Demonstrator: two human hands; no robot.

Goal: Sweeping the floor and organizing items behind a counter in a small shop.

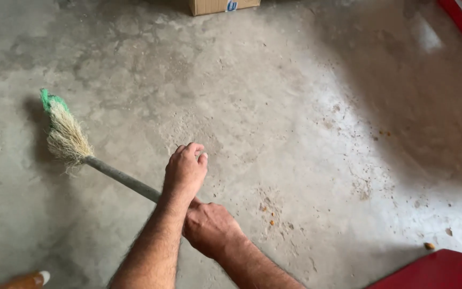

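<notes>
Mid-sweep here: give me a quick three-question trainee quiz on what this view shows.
1. True or false: both hands grip the broom handle.
2. Multiple choice: the broom head lies toward which part of the view? A) left B) right C) bottom centre
3. Fill in: the orange crumbs lie on the ____ floor, to the right of the hands.

Key
1. True, as far as it shows: the left hand is curled over the handle, further down it, and the right hand is closed at its upper end; the handle is hidden beneath both.
2. A
3. concrete
</notes>
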